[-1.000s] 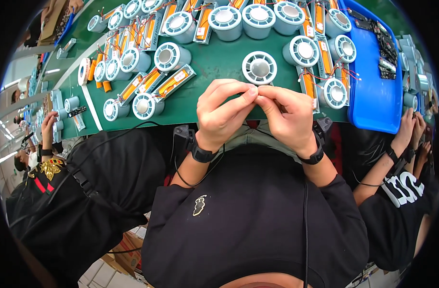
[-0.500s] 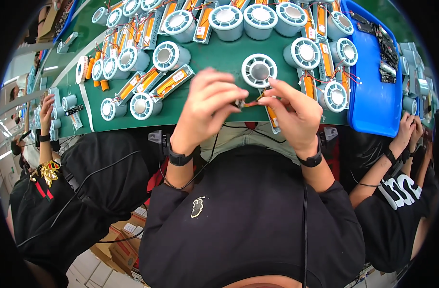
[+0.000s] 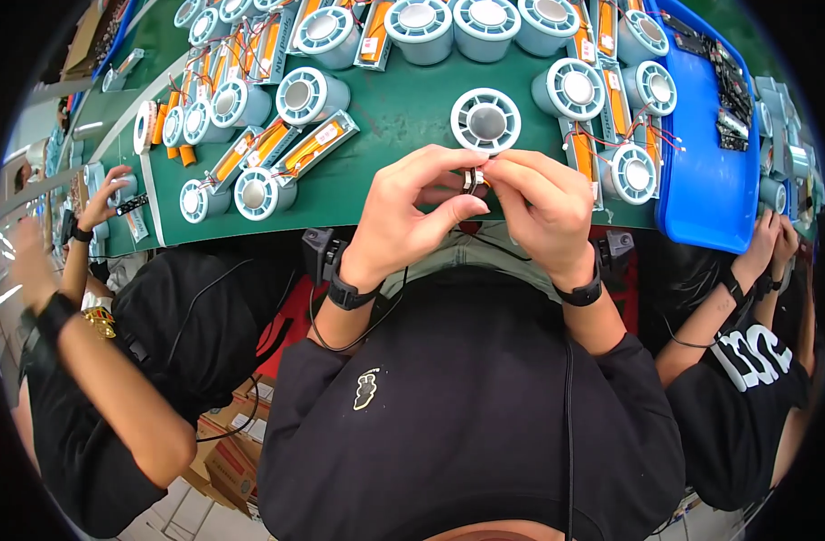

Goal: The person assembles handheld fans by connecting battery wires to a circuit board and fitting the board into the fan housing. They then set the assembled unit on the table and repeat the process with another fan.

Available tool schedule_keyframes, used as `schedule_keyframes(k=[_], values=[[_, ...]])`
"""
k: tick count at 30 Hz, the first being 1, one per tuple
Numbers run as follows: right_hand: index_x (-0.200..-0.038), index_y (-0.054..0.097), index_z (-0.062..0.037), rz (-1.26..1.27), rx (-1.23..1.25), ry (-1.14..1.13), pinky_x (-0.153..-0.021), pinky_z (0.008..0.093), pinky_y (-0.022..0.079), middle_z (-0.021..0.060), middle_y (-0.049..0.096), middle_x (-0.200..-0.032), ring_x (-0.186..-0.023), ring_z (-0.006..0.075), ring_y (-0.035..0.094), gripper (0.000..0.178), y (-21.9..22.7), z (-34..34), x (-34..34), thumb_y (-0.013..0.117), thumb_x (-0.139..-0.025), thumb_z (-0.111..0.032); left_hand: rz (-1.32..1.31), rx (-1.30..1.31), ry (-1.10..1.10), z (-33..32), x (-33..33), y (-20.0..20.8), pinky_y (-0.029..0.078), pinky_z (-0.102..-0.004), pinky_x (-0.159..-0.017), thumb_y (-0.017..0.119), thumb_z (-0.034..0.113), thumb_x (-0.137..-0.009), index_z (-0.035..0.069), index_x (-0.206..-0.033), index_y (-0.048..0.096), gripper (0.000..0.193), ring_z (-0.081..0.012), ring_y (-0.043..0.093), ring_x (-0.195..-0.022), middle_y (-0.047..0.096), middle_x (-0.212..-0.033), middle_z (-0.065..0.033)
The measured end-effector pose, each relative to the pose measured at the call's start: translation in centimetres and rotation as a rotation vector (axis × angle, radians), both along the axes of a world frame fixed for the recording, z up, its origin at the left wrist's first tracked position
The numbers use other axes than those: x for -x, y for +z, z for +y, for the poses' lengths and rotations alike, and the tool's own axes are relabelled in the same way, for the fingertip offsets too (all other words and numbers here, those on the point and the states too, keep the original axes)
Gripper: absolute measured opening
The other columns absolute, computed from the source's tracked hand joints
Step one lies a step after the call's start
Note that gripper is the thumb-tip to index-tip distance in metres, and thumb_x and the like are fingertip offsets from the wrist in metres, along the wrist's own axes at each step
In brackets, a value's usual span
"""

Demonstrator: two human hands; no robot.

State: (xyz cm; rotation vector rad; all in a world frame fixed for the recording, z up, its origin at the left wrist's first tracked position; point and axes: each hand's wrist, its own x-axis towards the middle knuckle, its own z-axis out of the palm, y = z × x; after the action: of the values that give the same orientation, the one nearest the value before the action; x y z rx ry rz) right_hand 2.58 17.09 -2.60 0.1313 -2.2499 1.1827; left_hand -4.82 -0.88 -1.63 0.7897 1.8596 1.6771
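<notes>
My left hand (image 3: 403,216) is closed on a small dark circuit board (image 3: 467,183) with a white connector, held edge-on between the fingers. My right hand (image 3: 550,209) meets it, thumb and forefinger pinching a wire plug at the board; the fingers mostly cover the plug and its leads. Just beyond both hands stands a light-blue round housing (image 3: 485,108) with a slotted rim and a grey disc in its middle. A second housing (image 3: 631,173), lying with an orange battery and thin red wires, is to the right of my right hand.
Rows of similar housings (image 3: 419,32) with orange batteries (image 3: 375,34) in grey trays fill the back and left of the green table (image 3: 390,108). A blue bin (image 3: 701,194) with dark circuit boards (image 3: 730,90) stands at the right. Co-workers sit on both sides.
My hands have come together, and the board now sits between my fingertips near the housing. The red and yellow wires seen before are mostly hidden. The left co-worker's arm has swung up.
</notes>
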Motion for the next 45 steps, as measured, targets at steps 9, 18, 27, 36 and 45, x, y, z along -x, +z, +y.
schedule_keyframes(k=[9,18,27,36,45], values=[[-0.09,0.068,0.0,-0.068,-0.048,0.09,-0.058,0.0296,0.055,0.0109,0.074,-0.083,-0.07,0.0218,0.073,0.015,-0.4,1.1,-0.2,0.077,-0.08,0.007,-0.177,-0.009,-0.134,-0.6,0.5,-0.2,0.063,-0.0308,-0.083,0.063,-0.001,-0.099,-0.003,-0.134,0.063,0.035,-0.0219,0.073,-0.1,0.064,-0.119,-0.0142],[-0.083,0.057,-0.0013,-0.087,-0.059,-0.103,-0.059,0.0302,0.053,0.0103,0.072,-0.078,-0.066,0.0219,0.071,0.019,0.3,0.9,-0.6,0.075,-0.085,0.005,0.01,0.187,-0.172,0.0,1.4,1.7,0.061,-0.0297,-0.074,0.065,-0.003,-0.096,-0.002,-0.131,0.064,0.035,-0.0182,0.074,-0.089,0.068,-0.109,-0.0092],[-0.084,0.053,0.0004,-0.777,0.241,0.177,-0.053,0.0324,0.04,0.0106,0.057,-0.068,-0.057,0.017,0.051,0.019,4.0,3.5,-3.4,0.06,-0.099,-0.008,0.498,0.379,-0.129,1.6,1.0,5.8,0.053,-0.036,-0.083,0.076,0.002,-0.081,0.011,-0.122,0.072,0.042,-0.0261,0.067,-0.099,0.069,-0.102,-0.006],[-0.096,0.052,0.0003,-0.768,0.117,0.221,-0.055,0.0374,0.041,0.0116,0.056,-0.066,-0.055,0.0213,0.052,0.011,6.1,2.9,-2.7,0.058,-0.101,-0.007,1.189,0.358,-0.478,3.8,4.1,3.0,0.036,-0.0549,-0.107,0.077,0.01,-0.075,0.011,-0.095,0.069,0.022,-0.0317,0.048,-0.132,0.065,-0.116,-0.0006],[-0.097,0.052,0.0,-0.618,0.074,0.338,-0.061,0.0419,0.048,0.0151,0.06,-0.068,-0.063,0.0324,0.061,0.011,5.9,1.8,1.7,0.055,-0.103,-0.009,1.005,0.307,-0.201,0.0,4.5,1.4,0.039,-0.0523,-0.104,0.074,0.013,-0.081,0.014,-0.092,0.07,0.011,-0.0283,0.054,-0.127,0.067,-0.105,0.0002]])
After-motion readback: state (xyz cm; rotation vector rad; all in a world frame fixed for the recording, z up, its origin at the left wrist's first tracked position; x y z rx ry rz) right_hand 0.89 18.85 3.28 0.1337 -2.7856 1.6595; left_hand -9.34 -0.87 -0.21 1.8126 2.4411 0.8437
